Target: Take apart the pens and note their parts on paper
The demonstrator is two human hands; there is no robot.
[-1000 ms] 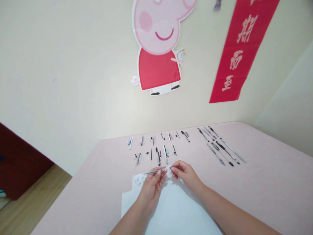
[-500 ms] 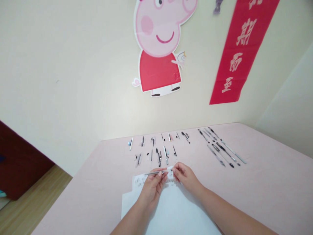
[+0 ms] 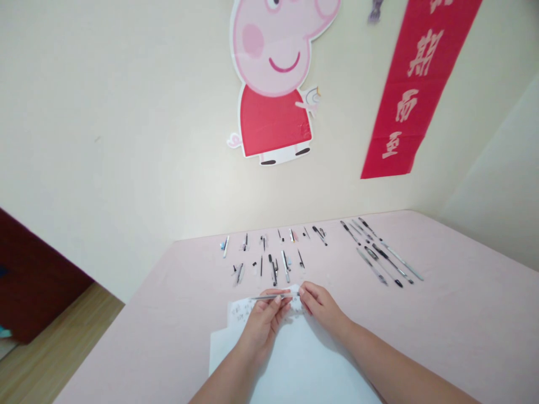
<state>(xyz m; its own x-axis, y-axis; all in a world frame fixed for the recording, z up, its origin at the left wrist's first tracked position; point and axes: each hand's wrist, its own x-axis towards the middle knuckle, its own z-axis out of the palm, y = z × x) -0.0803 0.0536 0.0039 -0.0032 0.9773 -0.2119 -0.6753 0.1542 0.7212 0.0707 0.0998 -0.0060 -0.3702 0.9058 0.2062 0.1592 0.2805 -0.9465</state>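
Note:
Between thumb and fingers, my left hand holds a slim clear pen that lies nearly level, its thin end pointing left. My right hand is closed in a pinch at the pen's right end; the small part under those fingertips is mostly hidden. Below both hands lie white sheets of paper, and a smaller sheet with handwritten marks shows beside my left hand. Just beyond my hands are two rows of pen parts, among them a black pen and a black refill.
Several whole pens lie slanted at the right of the pink tabletop. A wall with a cartoon pig cutout and a red banner stands behind the table. Wooden floor shows at lower left.
My right hand has shifted slightly right and down. The pen has turned a little closer to level, and my left hand has barely moved. The parts on the table stay put.

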